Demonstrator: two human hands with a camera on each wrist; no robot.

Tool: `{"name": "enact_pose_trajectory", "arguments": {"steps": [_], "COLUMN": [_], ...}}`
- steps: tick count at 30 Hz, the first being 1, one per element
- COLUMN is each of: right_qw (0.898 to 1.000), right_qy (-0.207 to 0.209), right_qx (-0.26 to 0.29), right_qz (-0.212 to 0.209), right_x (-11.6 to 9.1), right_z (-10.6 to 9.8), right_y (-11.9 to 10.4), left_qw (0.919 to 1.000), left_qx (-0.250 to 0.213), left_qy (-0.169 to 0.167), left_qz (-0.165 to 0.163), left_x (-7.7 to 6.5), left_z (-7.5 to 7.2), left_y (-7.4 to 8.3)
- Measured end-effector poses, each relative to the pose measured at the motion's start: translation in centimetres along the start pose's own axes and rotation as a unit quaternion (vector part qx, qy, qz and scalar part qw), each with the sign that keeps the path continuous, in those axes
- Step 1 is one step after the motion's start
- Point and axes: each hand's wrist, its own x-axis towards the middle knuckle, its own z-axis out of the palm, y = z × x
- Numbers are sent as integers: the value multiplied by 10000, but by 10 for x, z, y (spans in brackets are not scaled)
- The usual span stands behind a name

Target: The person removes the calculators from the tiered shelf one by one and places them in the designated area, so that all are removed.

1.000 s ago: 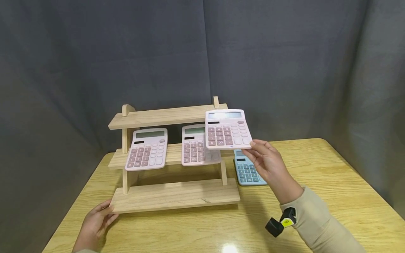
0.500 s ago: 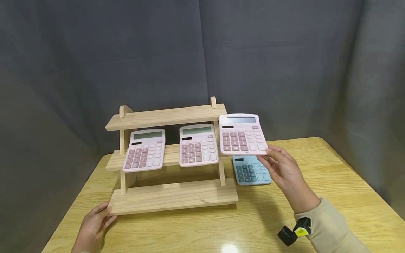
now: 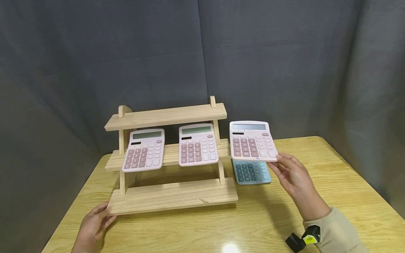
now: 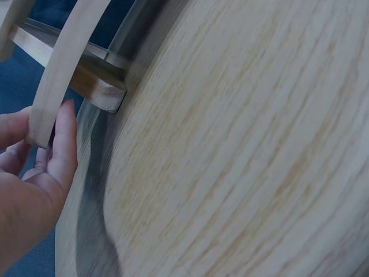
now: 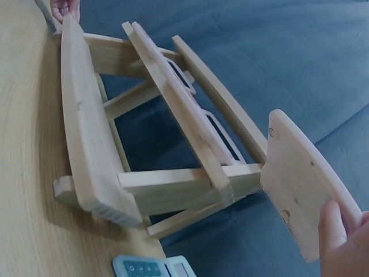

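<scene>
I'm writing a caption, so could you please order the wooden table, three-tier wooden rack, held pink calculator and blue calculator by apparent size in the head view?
1. Wooden table
2. Three-tier wooden rack
3. Held pink calculator
4. Blue calculator, by its visible part; partly hidden, so its full size is unsure.

The rack [image 3: 171, 197] is pale blond wood, finely streaked, with one dark fleck on its lowest board. On it, two calculators [image 3: 144, 151] are pale pink with mauve number keys and grey-green displays. Right of the rack, a third calculator [image 3: 252, 141] repeats the pink and mauve, and another calculator [image 3: 253, 173] is light blue with darker blue number keys. Beneath the rack, the desk [image 3: 316, 168] is grained honey-yellow; behind it, the curtain [image 3: 284, 70] is dark slate grey.
</scene>
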Motion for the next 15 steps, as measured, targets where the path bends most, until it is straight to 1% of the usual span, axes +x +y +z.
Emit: {"name": "enact_pose_trajectory", "arguments": {"steps": [5, 9, 15], "right_qw": [9999, 9999, 9998], "right_qy": [156, 100, 47], "right_qx": [-54, 8, 182], "right_qz": [23, -17, -27], "right_x": [-2, -4, -6], "right_z": [-8, -16, -30], "right_y": [-1, -3, -4], "left_qw": [10000, 9999, 9998], "left_qx": [-68, -119, -222], "left_qy": [-57, -78, 1], "left_qz": [-8, -4, -17], "left_x": [-1, -1, 0], "left_z": [0, 0, -2], "left_y": [1, 0, -1]}}
